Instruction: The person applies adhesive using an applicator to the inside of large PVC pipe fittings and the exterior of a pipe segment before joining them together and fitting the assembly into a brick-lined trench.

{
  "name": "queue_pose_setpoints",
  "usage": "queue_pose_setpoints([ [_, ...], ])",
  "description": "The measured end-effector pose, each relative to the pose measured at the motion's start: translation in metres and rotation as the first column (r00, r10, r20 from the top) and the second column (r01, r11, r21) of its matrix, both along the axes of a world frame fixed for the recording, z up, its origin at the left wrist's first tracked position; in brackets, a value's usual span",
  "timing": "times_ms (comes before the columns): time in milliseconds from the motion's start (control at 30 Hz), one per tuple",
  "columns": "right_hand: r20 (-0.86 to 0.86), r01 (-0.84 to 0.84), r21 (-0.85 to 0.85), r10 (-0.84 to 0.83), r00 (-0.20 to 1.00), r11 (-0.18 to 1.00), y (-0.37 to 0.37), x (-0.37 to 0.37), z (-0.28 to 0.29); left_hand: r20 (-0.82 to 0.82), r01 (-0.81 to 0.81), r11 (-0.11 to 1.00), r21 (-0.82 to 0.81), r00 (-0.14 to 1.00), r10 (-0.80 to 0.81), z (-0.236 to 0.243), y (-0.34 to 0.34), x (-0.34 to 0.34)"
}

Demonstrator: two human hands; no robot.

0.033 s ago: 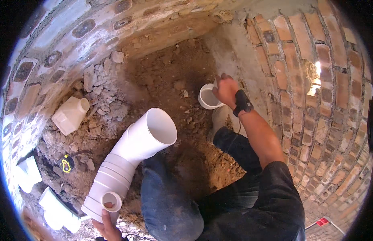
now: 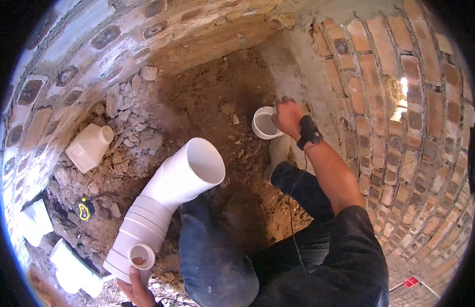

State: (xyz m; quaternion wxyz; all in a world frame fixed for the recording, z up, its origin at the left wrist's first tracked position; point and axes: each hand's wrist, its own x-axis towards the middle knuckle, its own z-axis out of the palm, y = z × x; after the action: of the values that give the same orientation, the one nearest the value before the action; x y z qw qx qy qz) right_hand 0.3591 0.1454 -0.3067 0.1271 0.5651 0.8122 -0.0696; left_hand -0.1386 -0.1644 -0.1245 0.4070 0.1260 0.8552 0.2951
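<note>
Rough brick wall [image 2: 373, 82], crumbly soil [image 2: 207, 82]; at 8 o'clock a smooth, ribbed, elbowed white pipe [image 2: 148, 217], left hand [image 2: 137, 290] gripping it; at 1 o'clock the right hand [image 2: 287, 118] curls at a round white cup [image 2: 264, 124], grip unclear

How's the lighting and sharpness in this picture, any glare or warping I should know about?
Head view: glare washes out the white pieces at far left; head view: light flares through the hole in the brick wall at right, whose courses bend toward the black border; head view: the white tub by the right hand reads clearly, its inside greyer than its rim.
</note>
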Motion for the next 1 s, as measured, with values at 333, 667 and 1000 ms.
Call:
queue_pose_setpoints([
  [333,-0.256,0.42,-0.447,-0.563,0.786,0.79,-0.009,0.01,-0.007,0.092,-0.001,0.998,0.067,0.996,-0.005,0.003,0.007,0.007],
  [667,-0.848,-0.014,-0.498,-0.484,0.217,0.867,0.013,-0.192,0.111,0.162,0.087,0.989,0.116,0.981,-0.105,0.014,0.014,-0.007],
  [1000,-0.846,-0.168,-0.358,-0.242,0.475,0.919,0.032,-0.331,0.083,0.224,0.047,0.983,0.178,0.971,-0.087,0.014,0.01,-0.014],
])
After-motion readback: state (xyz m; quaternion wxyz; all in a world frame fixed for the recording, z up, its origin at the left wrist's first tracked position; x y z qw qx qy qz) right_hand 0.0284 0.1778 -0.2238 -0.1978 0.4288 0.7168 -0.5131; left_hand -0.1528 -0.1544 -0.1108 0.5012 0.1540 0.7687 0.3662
